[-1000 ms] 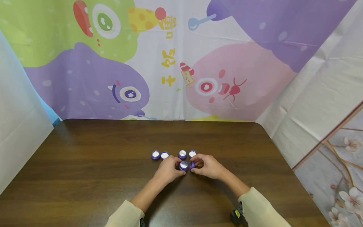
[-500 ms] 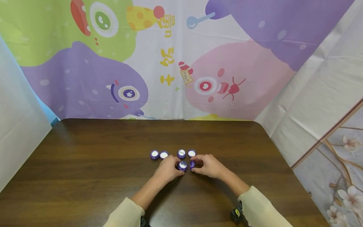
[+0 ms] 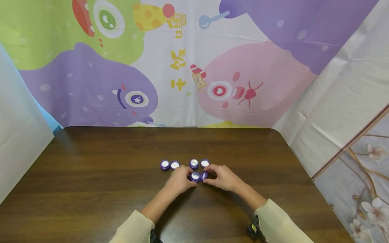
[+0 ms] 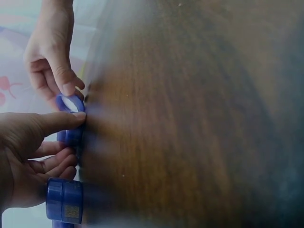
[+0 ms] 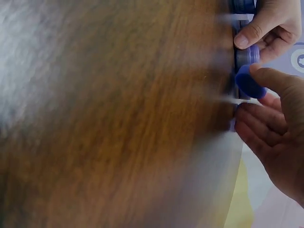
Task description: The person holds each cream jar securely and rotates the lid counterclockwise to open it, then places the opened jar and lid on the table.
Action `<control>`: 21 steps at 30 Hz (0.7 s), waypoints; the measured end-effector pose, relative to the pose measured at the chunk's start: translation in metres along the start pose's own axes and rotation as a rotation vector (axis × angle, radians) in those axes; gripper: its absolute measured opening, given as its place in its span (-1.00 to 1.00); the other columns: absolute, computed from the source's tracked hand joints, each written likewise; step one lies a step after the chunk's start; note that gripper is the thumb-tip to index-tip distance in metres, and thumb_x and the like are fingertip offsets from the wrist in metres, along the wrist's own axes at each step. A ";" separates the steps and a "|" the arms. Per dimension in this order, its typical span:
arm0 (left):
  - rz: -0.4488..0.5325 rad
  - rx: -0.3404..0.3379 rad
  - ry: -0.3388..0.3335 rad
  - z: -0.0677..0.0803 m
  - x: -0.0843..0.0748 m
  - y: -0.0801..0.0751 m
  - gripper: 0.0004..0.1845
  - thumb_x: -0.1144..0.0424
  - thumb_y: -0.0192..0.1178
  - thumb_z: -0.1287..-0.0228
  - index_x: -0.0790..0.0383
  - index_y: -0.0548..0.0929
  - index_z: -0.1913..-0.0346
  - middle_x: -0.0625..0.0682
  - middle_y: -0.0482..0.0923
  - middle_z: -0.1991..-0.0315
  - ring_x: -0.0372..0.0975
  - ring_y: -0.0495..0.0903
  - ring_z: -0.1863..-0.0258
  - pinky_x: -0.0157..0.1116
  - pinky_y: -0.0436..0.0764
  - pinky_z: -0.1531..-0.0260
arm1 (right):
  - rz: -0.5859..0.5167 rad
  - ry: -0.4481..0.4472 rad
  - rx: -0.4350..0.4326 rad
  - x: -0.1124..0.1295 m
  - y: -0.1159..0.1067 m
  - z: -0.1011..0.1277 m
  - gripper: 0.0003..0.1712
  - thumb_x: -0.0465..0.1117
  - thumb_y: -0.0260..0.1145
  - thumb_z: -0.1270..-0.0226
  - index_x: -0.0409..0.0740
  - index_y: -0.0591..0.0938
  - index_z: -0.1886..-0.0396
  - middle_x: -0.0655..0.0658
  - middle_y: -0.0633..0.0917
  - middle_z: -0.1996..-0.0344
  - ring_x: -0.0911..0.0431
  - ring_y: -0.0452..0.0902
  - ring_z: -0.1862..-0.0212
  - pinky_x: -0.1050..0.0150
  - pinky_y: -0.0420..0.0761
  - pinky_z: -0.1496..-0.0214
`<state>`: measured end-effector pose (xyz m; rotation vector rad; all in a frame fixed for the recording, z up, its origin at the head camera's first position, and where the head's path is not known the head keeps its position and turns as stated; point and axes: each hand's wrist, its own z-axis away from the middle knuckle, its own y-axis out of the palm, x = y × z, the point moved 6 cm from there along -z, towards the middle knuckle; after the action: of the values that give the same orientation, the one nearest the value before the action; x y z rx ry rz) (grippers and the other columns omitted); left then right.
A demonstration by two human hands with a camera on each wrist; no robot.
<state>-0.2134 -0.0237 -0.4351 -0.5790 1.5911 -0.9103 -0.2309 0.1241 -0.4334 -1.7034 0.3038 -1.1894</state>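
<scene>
Several small purple caps with white insides lie on a dark wooden table [image 3: 91,175]. My left hand [image 3: 187,177] pinches one purple cap [image 3: 195,176] that sits flat on the table, white side up. My right hand [image 3: 209,176] pinches a second purple cap [image 3: 204,176], tilted on its edge and close against the first. In the left wrist view my thumb presses the left cap [image 4: 71,135], and the right hand's cap [image 4: 70,102] is just beyond. In the right wrist view the tilted cap [image 5: 248,83] sits under my thumb.
Behind the hands two pairs of purple caps stand in a row, one pair [image 3: 170,165] on the left and one pair [image 3: 199,163] on the right. A cartoon-printed cloth [image 3: 182,67] hangs behind the table. The table's right edge [image 3: 301,168] runs close to a white sheet.
Both hands have stayed in place on their caps. The right hand's cap is tilted a little more toward the left hand's cap.
</scene>
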 end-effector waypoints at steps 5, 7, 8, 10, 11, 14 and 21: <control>0.011 -0.005 0.004 -0.001 0.000 -0.001 -0.64 0.20 0.50 0.20 0.27 0.66 0.29 0.04 0.54 0.41 -0.19 0.47 0.36 -0.22 0.49 0.30 | 0.104 -0.015 -0.031 0.001 -0.006 0.001 -0.62 -0.14 0.42 -0.10 -0.20 0.62 0.11 -0.08 0.67 0.24 0.14 0.59 0.21 0.29 0.60 0.18; 0.013 -0.005 0.002 -0.001 0.001 -0.001 -0.63 0.20 0.50 0.20 0.27 0.66 0.28 0.04 0.53 0.41 -0.19 0.48 0.36 -0.22 0.49 0.29 | 0.117 -0.008 -0.036 0.000 -0.006 0.002 -0.62 -0.14 0.43 -0.08 -0.20 0.62 0.12 -0.04 0.65 0.28 0.19 0.55 0.26 0.35 0.57 0.24; 0.014 -0.005 0.001 -0.001 0.001 0.000 -0.63 0.20 0.50 0.20 0.27 0.66 0.28 0.04 0.54 0.41 -0.19 0.48 0.36 -0.22 0.50 0.29 | 0.122 -0.010 -0.038 -0.001 -0.006 0.002 -0.62 -0.15 0.44 -0.07 -0.21 0.62 0.13 -0.03 0.63 0.30 0.20 0.53 0.28 0.38 0.55 0.26; 0.017 -0.001 -0.003 -0.001 0.001 0.000 -0.63 0.20 0.49 0.20 0.28 0.66 0.27 0.04 0.53 0.41 -0.19 0.48 0.36 -0.22 0.50 0.29 | 0.130 -0.003 -0.041 -0.003 -0.006 0.003 -0.63 -0.15 0.44 -0.06 -0.19 0.62 0.14 0.00 0.58 0.35 0.22 0.46 0.31 0.41 0.49 0.30; 0.018 0.002 -0.004 -0.001 0.001 0.000 -0.63 0.20 0.49 0.20 0.28 0.66 0.27 0.04 0.53 0.41 -0.19 0.48 0.36 -0.22 0.50 0.29 | 0.132 0.000 -0.042 -0.004 -0.006 0.003 -0.63 -0.14 0.45 -0.05 -0.18 0.62 0.15 0.01 0.56 0.37 0.23 0.44 0.33 0.42 0.47 0.32; 0.018 0.007 -0.002 -0.002 0.002 0.000 -0.63 0.20 0.50 0.20 0.28 0.66 0.28 0.04 0.55 0.41 -0.18 0.49 0.36 -0.22 0.51 0.28 | 0.129 0.015 -0.044 -0.007 -0.005 0.004 -0.65 -0.14 0.45 -0.04 -0.14 0.63 0.16 0.04 0.51 0.41 0.24 0.36 0.37 0.44 0.40 0.36; 0.018 0.012 -0.010 -0.003 0.003 0.001 -0.60 0.19 0.50 0.21 0.30 0.66 0.25 0.05 0.54 0.40 -0.18 0.49 0.36 -0.21 0.51 0.27 | 0.118 0.044 -0.027 -0.013 -0.003 0.004 -0.64 -0.15 0.42 -0.07 -0.11 0.61 0.10 0.04 0.48 0.42 0.25 0.33 0.39 0.45 0.36 0.39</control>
<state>-0.2163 -0.0244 -0.4375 -0.5590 1.5788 -0.9017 -0.2357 0.1367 -0.4383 -1.6608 0.4424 -1.1413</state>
